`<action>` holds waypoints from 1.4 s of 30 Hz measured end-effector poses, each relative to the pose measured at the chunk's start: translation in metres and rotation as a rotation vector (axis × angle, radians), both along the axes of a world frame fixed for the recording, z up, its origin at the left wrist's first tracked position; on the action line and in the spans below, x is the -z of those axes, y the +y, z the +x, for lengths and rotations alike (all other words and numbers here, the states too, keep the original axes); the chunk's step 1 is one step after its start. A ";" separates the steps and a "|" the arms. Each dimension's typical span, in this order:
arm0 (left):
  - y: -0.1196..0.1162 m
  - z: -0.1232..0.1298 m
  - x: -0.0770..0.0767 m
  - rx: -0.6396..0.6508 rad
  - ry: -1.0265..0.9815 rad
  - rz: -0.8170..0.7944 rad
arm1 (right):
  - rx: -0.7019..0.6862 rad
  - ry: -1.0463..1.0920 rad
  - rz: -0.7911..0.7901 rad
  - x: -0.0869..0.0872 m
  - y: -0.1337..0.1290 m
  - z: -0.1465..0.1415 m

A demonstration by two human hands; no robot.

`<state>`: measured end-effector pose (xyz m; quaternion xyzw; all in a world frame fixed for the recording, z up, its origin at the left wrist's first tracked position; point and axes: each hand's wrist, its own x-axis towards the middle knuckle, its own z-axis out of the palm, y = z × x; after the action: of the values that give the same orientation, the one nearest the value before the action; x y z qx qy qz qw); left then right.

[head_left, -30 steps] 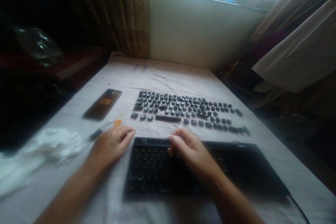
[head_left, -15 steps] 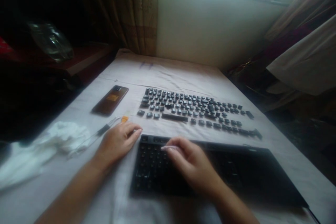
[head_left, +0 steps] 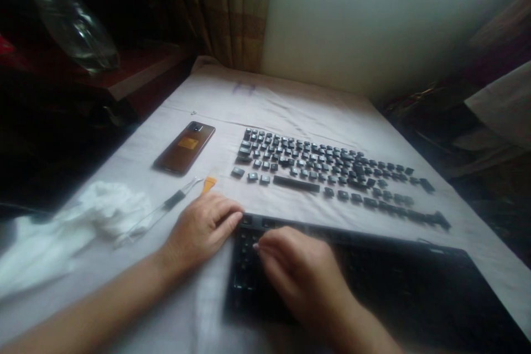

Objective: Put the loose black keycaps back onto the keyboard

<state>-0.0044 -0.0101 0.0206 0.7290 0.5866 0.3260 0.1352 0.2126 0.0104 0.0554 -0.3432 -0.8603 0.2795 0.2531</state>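
Observation:
A black keyboard (head_left: 373, 276) with its keycaps off lies on the cloth-covered table. At its far left corner, my left hand (head_left: 209, 224) rests with fingers curled and thumb and fingertips against the edge. My right hand (head_left: 301, 274) is over the left part of the keyboard, thumb and fingers pinched on a small whitish piece (head_left: 256, 248). Only its tip shows, so its kind is unclear. Beyond the keyboard, many loose black keycaps (head_left: 305, 160) are laid out in rows, with the long space bar (head_left: 296, 184) among them.
Left of the keycaps lies a brown phone (head_left: 185, 148). An orange flat-ended tool (head_left: 208, 183) and tweezers (head_left: 174, 198) are near my left hand. White crumpled cloth or tissue (head_left: 99, 213) lies at the left. A clear glass container (head_left: 81, 33) stands on a side surface.
The view has tilted down and shifted left. My right hand has closed in over the keyboard's left keys, and less of the whitish piece shows. My left hand stays at the corner.

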 end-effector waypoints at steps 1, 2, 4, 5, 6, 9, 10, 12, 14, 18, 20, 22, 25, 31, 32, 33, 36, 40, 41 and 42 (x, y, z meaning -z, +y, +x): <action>0.000 0.000 0.000 0.003 0.000 0.005 | -0.011 -0.023 0.030 0.002 0.000 -0.002; -0.001 0.001 0.000 0.005 -0.002 0.009 | -0.018 -0.043 0.052 0.005 -0.001 -0.004; -0.001 0.001 0.001 0.010 -0.009 0.013 | -0.038 -0.069 0.076 0.009 -0.001 -0.007; -0.002 0.001 0.001 0.014 -0.013 0.013 | -0.050 -0.079 0.083 0.010 -0.002 -0.008; -0.002 0.001 0.001 0.018 -0.017 0.008 | -0.060 -0.088 0.092 0.011 -0.002 -0.009; -0.003 0.001 0.002 0.026 -0.021 -0.012 | -0.077 -0.116 0.154 0.012 -0.003 -0.013; -0.003 0.001 0.001 0.026 -0.021 -0.014 | -0.078 -0.128 0.182 0.013 -0.004 -0.014; -0.004 0.002 0.001 0.024 -0.023 -0.004 | -0.077 -0.153 0.230 0.014 -0.006 -0.017; -0.005 0.002 0.001 0.027 -0.024 0.015 | -0.050 -0.165 0.257 0.018 -0.009 -0.020; -0.005 0.003 0.001 0.037 -0.014 0.041 | 0.024 -0.156 0.290 0.022 -0.013 -0.023; -0.005 0.002 0.001 0.035 -0.012 0.043 | -0.003 -0.168 0.293 0.021 -0.012 -0.022; -0.005 0.002 0.001 0.034 -0.014 0.037 | -0.055 -0.182 0.287 0.017 -0.009 -0.021; -0.005 0.003 0.002 0.033 -0.013 0.028 | -0.099 -0.188 0.287 0.014 -0.005 -0.019; -0.006 0.003 0.001 0.037 -0.015 0.032 | -0.074 -0.107 0.338 0.018 -0.002 -0.021; -0.006 0.003 0.001 0.041 -0.017 0.029 | -0.082 -0.107 0.333 0.019 -0.002 -0.020; -0.006 0.002 0.000 0.043 -0.020 0.025 | -0.094 -0.110 0.326 0.019 -0.002 -0.020; -0.006 0.003 -0.001 0.041 -0.024 0.020 | -0.120 -0.106 0.311 0.019 -0.002 -0.018; -0.005 0.003 0.000 0.048 -0.033 0.016 | -0.104 -0.095 0.310 0.020 -0.003 -0.019; -0.005 0.003 0.000 0.049 -0.036 0.015 | -0.101 -0.094 0.308 0.020 -0.004 -0.019; -0.005 0.003 0.000 0.049 -0.038 0.016 | -0.101 -0.093 0.304 0.020 -0.004 -0.019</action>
<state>-0.0018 -0.0151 0.0206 0.7379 0.5632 0.3410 0.1487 0.1933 0.0066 0.0355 -0.2699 -0.9195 0.1423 0.2479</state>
